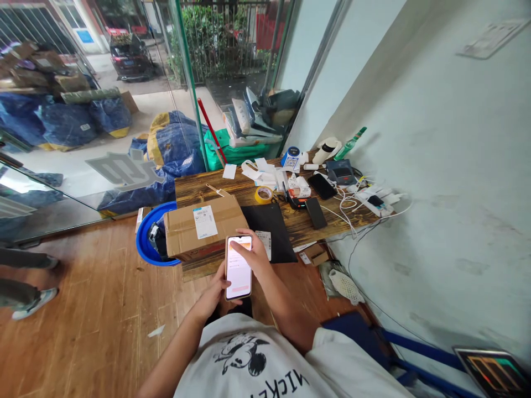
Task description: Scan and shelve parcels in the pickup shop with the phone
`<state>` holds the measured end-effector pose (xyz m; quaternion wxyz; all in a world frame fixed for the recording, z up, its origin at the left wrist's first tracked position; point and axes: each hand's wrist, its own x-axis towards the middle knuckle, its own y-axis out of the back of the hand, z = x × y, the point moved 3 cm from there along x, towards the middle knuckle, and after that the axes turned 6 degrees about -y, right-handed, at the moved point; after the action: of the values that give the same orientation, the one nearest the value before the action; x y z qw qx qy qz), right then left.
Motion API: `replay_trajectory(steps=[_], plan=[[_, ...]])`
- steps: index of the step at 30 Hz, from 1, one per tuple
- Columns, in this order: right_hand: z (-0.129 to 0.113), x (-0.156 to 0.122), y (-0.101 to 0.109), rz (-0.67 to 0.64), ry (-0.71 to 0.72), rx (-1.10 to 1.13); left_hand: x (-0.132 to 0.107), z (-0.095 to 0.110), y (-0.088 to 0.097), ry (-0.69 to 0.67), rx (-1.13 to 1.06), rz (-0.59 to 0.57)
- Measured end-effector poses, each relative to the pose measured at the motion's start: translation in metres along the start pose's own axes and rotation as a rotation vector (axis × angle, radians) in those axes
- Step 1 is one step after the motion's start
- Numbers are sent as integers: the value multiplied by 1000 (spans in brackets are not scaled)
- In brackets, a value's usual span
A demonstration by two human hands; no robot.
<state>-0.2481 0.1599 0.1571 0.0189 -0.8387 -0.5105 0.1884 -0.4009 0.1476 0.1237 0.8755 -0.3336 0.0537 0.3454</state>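
A lit smartphone (239,276) is held upright in front of my body, its screen mostly white with an orange band near the top. My left hand (216,290) is closed around its lower left side, thumb at the screen's edge. At the upper right, my right hand (258,255) grips the phone too, with the thumb over the top of the screen and fingers partly hidden behind it. Just beyond the phone lies a taped cardboard box (226,216) with a white shipping label (205,222). A black flat sheet (279,229) lies to the right of the box.
On the wooden table (199,188) are yellow tape (264,194), paper slips, a black phone (322,186), a label printer (341,172) and tangled cables. A blue tub (143,243) stands at left. Blue sacks (178,143) sit beyond the glass. A person's legs (25,287) show at far left.
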Motion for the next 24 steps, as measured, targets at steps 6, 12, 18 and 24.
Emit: replay_trajectory(steps=[6, 12, 18, 24], plan=[[2, 0, -2, 29, -36, 53, 0, -1, 1, 6, 19, 22], [5, 4, -2, 45, -38, 60, 1, -1, 3, 20, 27, 31], [15, -11, 5, -176, -176, 216, 5, -13, -8, 3, -218, -57], [56, -36, 33, -243, -501, 499, 31, -36, -2, 200, 143, -81]])
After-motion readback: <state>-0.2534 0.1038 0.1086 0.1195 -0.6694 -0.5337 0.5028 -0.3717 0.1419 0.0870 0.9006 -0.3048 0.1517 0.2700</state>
